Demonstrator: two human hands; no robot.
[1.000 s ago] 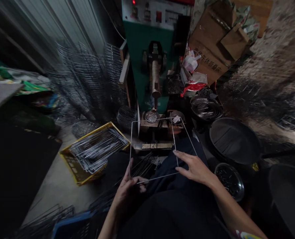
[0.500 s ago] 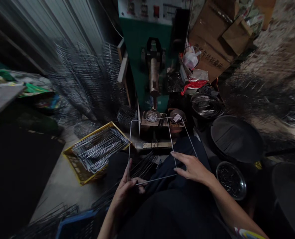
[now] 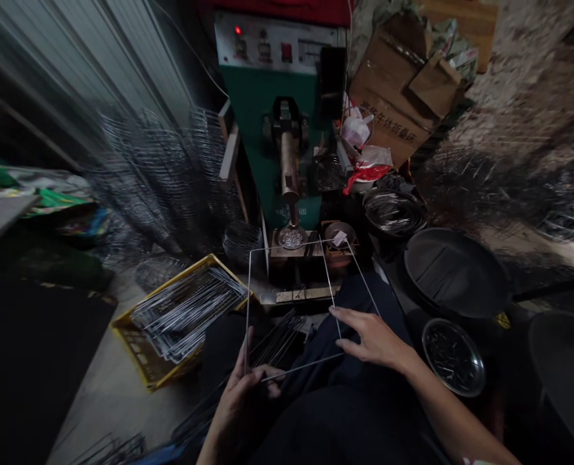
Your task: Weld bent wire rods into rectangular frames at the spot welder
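Note:
A thin rectangular wire frame (image 3: pixel 296 247) with one cross wire hangs over my lap, its far edge by the green welding machine (image 3: pixel 279 123). My left hand (image 3: pixel 245 394) grips the frame's near left corner, with the fingers closed round the wire. My right hand (image 3: pixel 371 339) rests on the near right side, where its fingers pinch the cross wire and the lower wire. A small dish of metal bits (image 3: pixel 292 237) sits under the machine's electrode.
A yellow crate (image 3: pixel 136 349) of wire frames stands on the floor at left, with stacked wire racks (image 3: pixel 165 174) behind it. At right are a black pan (image 3: pixel 454 271), a bowl of wires (image 3: pixel 396 213) and a metal bowl (image 3: pixel 454 356). Cardboard boxes (image 3: pixel 398 77) lie at the back.
The view has shifted, so the scene sits lower and further left. Both hands keep their hold on the wire frame, which stays in about the same place before the machine.

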